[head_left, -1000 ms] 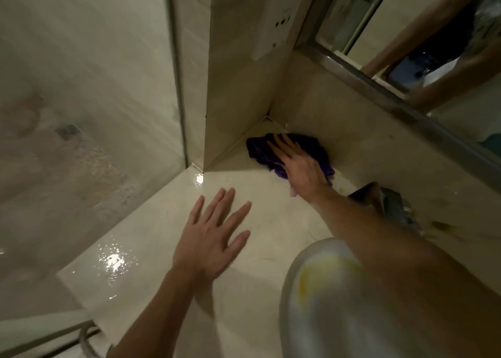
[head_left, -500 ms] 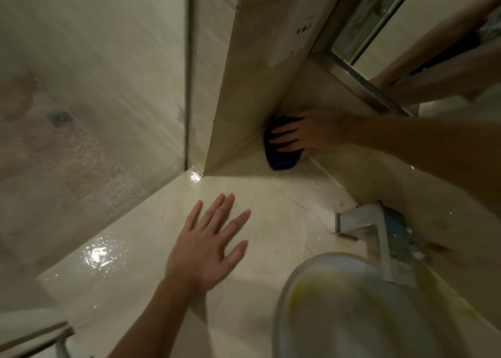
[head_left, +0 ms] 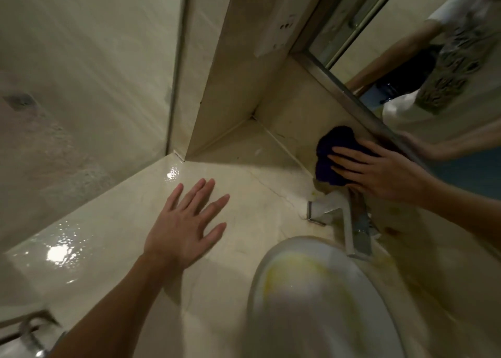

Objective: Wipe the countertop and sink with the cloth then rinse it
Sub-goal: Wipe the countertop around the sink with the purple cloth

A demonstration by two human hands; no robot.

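Dark purple cloth, bunched, right hand pressing it flat-fingered

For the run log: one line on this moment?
right hand presses cloth on backsplash | left hand flat on countertop | sink unwiped

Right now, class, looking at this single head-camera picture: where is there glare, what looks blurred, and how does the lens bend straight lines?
Head view: dim, yellowish light; bright glare patches on the wet glossy cream stone countertop; the round white ceramic sink basin is smeared with blur near the bottom edge; the wide lens tilts and splays the wall corner and metal mirror frame; the dark purple cloth reads almost black.
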